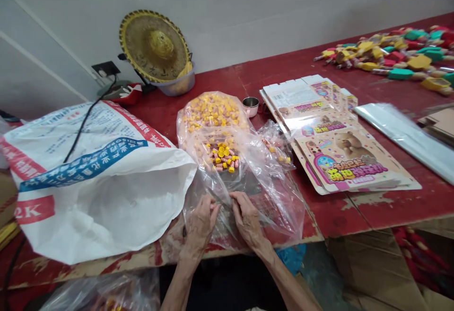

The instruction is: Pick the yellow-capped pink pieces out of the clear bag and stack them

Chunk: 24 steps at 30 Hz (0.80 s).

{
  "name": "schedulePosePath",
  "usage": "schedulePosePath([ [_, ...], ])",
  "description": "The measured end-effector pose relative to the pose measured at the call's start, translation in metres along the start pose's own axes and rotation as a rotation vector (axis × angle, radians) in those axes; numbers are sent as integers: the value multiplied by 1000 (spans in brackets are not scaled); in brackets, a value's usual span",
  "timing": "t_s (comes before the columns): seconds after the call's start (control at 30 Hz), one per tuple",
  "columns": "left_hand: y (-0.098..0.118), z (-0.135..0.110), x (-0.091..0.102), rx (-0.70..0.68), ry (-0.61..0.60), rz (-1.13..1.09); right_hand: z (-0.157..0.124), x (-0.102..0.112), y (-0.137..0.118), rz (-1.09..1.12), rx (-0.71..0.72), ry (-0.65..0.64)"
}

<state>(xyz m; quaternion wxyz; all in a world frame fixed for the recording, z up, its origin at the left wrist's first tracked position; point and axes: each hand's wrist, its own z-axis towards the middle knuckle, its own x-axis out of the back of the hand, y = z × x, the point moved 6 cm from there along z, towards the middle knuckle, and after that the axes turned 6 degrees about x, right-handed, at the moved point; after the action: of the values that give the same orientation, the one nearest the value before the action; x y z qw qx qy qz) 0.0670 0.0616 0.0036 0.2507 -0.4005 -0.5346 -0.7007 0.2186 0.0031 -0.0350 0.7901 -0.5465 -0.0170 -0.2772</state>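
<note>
Red table (pixel 358 211) runs under & ahead of your hands, paint worn in patches. White woven sack (pixel 95 197) lies just left of your L hand, mouth open toward you, black cable across its top. Printed card flats (pixel 340 155) w/ bear pics are stacked ahead-right of the hands; clear film sheets (pixel 400 136) lie further right. Heap of colored packets (pixel 386 56) sits far ahead-right. Straw hat (pixel 154 46) leans on the wall ahead-left, propped on a plastic bowl (pixel 179 84).

Clear plastic bag (pixel 280 207) is spread right under both hands. L hand (pixel 200 223) & R hand (pixel 248 219) are narrow, almost touching, fingertips pinching the bag's film. Yellow-pink candies (pixel 213 110) sit in the bag ahead of the hands, w/ a small clump (pixel 222 157) nearest you. Small steel cup (pixel 250 106) stands just past the bag.
</note>
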Motion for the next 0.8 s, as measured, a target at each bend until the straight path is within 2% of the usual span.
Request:
schedulePosePath([
  [0.1,-3,1,-2,13,-48,-54,1,0,0,-8,2,7],
  [0.27,-11,2,6,101,0,-124,1,0,-2,-3,13,3],
  [0.4,-12,-1,5,134,-33,-176,1,0,-2,-9,4,10],
  [0.6,-15,0,7,180,0,-206,1,-1,-2,7,5,0],
  [0.8,-19,1,5,240,-34,-256,1,-1,-3,-4,21,9],
])
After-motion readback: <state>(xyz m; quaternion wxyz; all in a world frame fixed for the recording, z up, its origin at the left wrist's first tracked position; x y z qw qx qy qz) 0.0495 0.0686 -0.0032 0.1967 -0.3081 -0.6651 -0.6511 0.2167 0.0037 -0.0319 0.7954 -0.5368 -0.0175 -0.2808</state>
